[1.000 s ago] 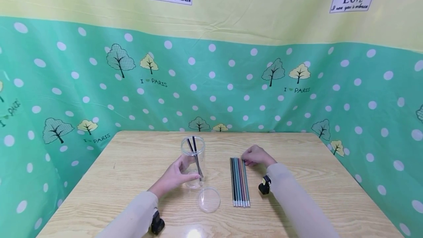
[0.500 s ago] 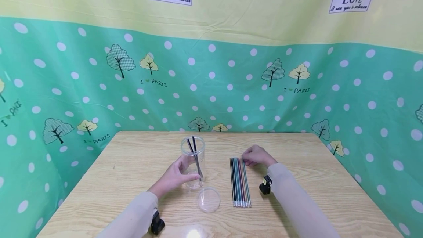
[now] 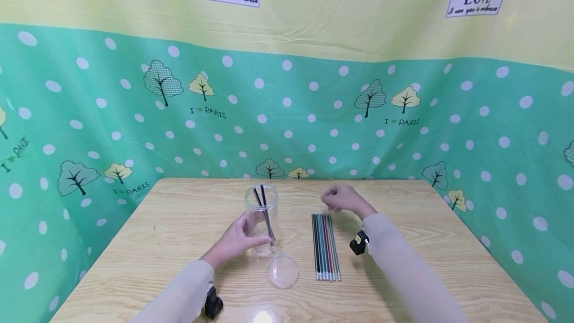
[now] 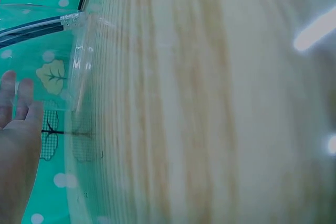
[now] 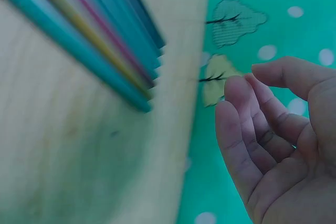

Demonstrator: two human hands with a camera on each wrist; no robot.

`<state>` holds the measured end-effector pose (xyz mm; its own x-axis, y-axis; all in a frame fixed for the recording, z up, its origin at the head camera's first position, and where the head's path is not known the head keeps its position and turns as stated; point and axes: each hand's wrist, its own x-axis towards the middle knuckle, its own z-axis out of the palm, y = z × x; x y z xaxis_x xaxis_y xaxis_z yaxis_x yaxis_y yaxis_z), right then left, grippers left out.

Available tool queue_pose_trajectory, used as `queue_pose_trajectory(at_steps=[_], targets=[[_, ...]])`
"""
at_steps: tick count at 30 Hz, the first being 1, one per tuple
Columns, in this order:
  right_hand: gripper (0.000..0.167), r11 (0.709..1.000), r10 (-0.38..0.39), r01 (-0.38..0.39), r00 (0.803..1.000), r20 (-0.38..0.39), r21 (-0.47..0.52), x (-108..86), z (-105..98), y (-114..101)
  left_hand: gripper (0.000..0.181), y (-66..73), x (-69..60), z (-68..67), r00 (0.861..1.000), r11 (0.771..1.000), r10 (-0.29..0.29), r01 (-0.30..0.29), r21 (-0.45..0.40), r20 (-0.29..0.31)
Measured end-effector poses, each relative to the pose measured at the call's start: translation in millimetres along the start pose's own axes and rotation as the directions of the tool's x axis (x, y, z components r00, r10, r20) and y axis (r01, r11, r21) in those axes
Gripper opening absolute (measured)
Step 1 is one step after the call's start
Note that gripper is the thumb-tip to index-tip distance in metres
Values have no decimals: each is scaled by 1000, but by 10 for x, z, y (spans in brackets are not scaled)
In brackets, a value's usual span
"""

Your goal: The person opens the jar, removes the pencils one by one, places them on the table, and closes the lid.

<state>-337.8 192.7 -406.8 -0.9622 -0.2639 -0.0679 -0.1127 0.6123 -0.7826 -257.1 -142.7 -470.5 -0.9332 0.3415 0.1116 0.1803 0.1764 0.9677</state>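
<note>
Around the side of a clear, open-topped jar (image 3: 274, 219) my left hand (image 3: 239, 237) is wrapped, thumb in front. Two dark pencils (image 3: 263, 197) lean inside the jar; the left wrist view shows pencils (image 4: 31, 31) through its clear wall. Just beyond the far ends of a row of several pencils (image 3: 326, 248), my right hand (image 3: 344, 199) is raised off the table. Its fingers are loosely bent, with nothing between them in the right wrist view. There, the pencils (image 5: 89, 40) in black, teal, magenta and gold lie apart from the hand.
A round clear lid (image 3: 283, 271) lies on the wooden table (image 3: 188, 223) between the jar and the pencil row. A green and yellow patterned curtain (image 3: 287, 113) hangs behind the table and at both sides.
My right hand has let go of the rightmost pencil's end and moved up and slightly left. That pencil's near end shifted slightly right earlier. The left hand and jar stay put.
</note>
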Motion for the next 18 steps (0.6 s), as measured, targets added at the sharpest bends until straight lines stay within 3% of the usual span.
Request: queue_pose_trajectory(at_steps=[18], targets=[[17, 969, -237, 239, 971, 43, -59, -88, -16, -921, 83, 9, -9, -2, 1000, 1000, -10, 10, 16, -7]])
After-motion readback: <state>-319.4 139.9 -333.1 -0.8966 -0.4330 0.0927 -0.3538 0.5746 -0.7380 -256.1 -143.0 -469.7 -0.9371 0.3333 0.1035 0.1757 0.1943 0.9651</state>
